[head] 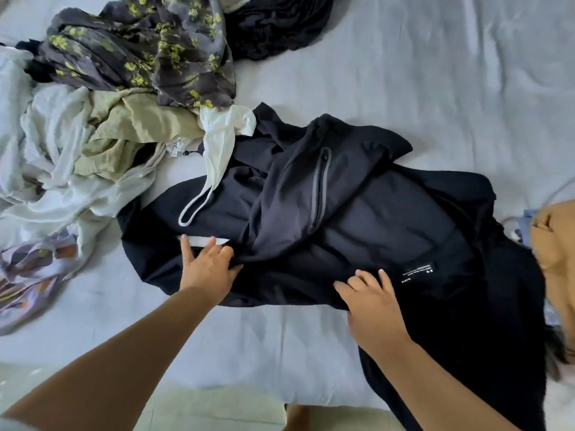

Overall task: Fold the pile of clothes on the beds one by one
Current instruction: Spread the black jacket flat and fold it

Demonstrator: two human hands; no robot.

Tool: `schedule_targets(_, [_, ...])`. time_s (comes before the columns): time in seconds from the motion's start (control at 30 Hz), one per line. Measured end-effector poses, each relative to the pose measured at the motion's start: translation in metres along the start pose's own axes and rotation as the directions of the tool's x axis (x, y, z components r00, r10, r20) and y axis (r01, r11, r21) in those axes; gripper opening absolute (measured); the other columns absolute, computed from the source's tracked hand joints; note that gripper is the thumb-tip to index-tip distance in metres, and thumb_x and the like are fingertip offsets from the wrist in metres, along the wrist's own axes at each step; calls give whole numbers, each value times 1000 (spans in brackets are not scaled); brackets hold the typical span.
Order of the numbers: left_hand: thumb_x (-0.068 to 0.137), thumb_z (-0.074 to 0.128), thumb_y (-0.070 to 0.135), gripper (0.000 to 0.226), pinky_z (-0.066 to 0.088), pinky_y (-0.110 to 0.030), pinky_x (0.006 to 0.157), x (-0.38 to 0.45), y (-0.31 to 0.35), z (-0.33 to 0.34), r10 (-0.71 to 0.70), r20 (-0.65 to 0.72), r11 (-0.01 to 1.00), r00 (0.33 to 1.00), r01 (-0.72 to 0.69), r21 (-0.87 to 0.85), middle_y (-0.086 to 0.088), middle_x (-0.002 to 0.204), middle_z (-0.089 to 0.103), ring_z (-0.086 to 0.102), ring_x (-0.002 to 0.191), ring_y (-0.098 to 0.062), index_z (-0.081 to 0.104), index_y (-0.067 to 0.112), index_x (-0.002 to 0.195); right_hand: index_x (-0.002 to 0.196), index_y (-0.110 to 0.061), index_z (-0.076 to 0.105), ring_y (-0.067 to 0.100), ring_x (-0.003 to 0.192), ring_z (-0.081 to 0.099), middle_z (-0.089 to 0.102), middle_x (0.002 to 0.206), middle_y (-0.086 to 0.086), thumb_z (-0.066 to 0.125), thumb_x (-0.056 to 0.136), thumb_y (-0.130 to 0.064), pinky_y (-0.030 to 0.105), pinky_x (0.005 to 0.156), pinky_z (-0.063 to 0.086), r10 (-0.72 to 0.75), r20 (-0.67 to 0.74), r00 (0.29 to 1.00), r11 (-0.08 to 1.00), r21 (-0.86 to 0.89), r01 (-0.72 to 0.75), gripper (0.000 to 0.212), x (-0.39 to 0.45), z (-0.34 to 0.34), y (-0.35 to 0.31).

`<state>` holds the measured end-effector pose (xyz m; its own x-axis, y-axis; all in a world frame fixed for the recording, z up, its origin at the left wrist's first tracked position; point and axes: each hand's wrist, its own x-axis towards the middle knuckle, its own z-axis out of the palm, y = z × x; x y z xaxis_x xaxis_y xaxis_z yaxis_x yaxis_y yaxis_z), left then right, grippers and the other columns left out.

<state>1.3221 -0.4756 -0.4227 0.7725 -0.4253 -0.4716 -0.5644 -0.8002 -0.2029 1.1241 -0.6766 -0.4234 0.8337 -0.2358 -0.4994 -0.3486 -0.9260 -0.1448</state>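
I see left hand (pixel 209 265) and right hand (pixel 371 301) flat, fingers apart, pressing black jacket (pixel 357 219) beneath them.

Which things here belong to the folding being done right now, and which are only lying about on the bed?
In use now:
- dark jacket, spread flat
- left hand, flat on the jacket
- right hand, on its near edge

Lying about:
- floral garment
- beige garment
- black heap
- white strap, lying across the jacket
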Motion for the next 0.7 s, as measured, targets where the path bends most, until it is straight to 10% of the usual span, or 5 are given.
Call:
schedule_targets(0.1, [99,35,40,37,36,-34,97,-4,2,-11,84,43,983,996,-75,-168,-3,100,68,61,99,-26,38,29,135,108,-27,57,16,114,48,53,101,-7,45,84,-8,34,117,13,8,47,999,1000,-28,-7,33,-8,-17,7])
schedule_targets(0.27, [84,28,76,59,39,-28,71,-17,13,-30,292,337,955,895,-251,-161,7,91,63,58,90,-17,66,33,99,69,-24,39,21,110,56,61,108,-2,48,79,-11,30,93,33,92,348,933,995,-59,-76,19,-39,-52,15])
schedule_targets(0.33, [81,23,80,71,38,-29,69,-13,17,-45,267,303,962,915,-231,-148,5,84,59,56,86,-17,66,24,89,77,-27,53,17,113,54,59,108,-6,56,78,-24,29,96,33,94,380,920,994,20,-110,5,-43,-68,23])
schedule_targets(0.47, [91,36,64,56,42,-34,92,7,18,-78,222,132,962,966,-195,-190,1,131,48,48,121,-20,46,29,134,125,-30,54,12,108,55,57,118,-9,57,82,-56,24,90,38,177,207,962,957,191,-217,50,-39,-101,35])
schedule_targets(0.7, [93,48,49,54,43,-31,94,37,48,-101,242,18,919,970,-223,-325,2,136,41,42,125,-16,39,22,139,130,-23,49,19,109,53,53,123,-2,48,93,-44,31,89,43,393,-98,914,915,143,-378,42,-9,-113,79])
